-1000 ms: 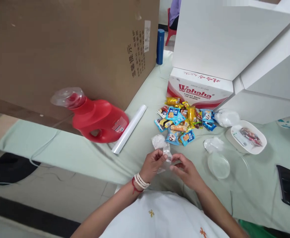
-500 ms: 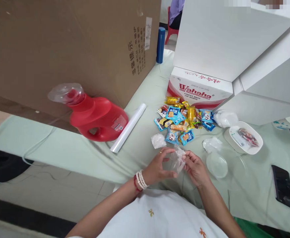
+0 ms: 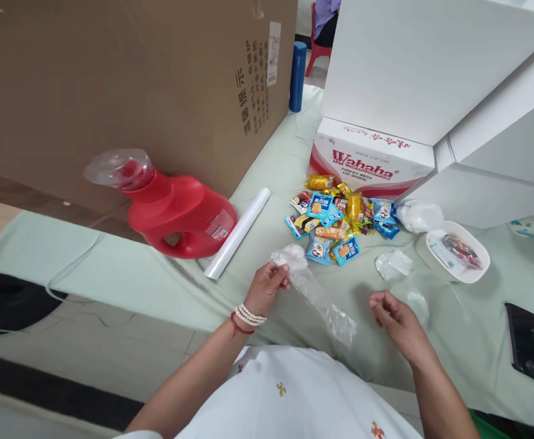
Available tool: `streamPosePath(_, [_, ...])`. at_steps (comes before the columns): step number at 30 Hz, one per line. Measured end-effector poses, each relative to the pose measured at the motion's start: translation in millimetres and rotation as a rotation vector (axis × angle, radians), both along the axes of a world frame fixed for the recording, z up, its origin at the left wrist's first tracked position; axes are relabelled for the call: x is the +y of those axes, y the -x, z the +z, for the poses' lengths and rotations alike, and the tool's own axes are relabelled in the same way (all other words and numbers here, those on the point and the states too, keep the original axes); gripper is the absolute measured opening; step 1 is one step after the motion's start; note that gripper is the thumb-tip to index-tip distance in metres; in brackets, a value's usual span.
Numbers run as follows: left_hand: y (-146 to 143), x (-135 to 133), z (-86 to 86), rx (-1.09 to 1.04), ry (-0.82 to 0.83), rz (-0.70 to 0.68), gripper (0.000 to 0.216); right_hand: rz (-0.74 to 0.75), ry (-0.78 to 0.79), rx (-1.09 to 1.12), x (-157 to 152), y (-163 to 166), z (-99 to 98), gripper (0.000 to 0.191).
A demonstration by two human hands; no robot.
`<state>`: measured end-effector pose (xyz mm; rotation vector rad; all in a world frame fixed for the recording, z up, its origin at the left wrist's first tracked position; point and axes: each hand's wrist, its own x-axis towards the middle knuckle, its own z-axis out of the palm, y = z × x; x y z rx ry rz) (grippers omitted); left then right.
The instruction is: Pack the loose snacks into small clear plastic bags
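My left hand (image 3: pixel 270 281) is closed in a pinch on one end of a clear plastic bag (image 3: pixel 324 302). The thin, wrinkled bag trails down to the right over the cloth. Crumpled white plastic (image 3: pixel 291 255) lies at my left fingertips, partly overlapped by the bag. My right hand (image 3: pixel 397 320) holds nothing, its fingers loosely curled and the thumb a little apart. A round clear lid (image 3: pixel 417 302) lies just behind it, partly covered by the hand. Beyond my hands sits a pile of wrapped snacks (image 3: pixel 333 225) in blue, yellow and brown packets.
On the left, a red jug (image 3: pixel 182 216) and a white roll (image 3: pixel 238 235) lie by a large cardboard box (image 3: pixel 134 79). A Wahaba-style printed carton (image 3: pixel 370 158) stands behind the snacks. At right are a white tub (image 3: pixel 454 271) holding packets and a black phone (image 3: pixel 523 335).
My right hand has let go of the plastic bag and moved right. My left hand has shifted left and up, pinching the bag, which now hangs stretched out to the right.
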<state>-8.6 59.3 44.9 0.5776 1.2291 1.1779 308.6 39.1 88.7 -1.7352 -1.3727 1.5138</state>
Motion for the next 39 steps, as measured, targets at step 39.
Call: streamPosePath(39, [-49.5,-16.6,-19.6,-0.045,0.026,-0.191,0.054,-0.324,0.113,0.388,14.4,84.4,-28.9,0.056])
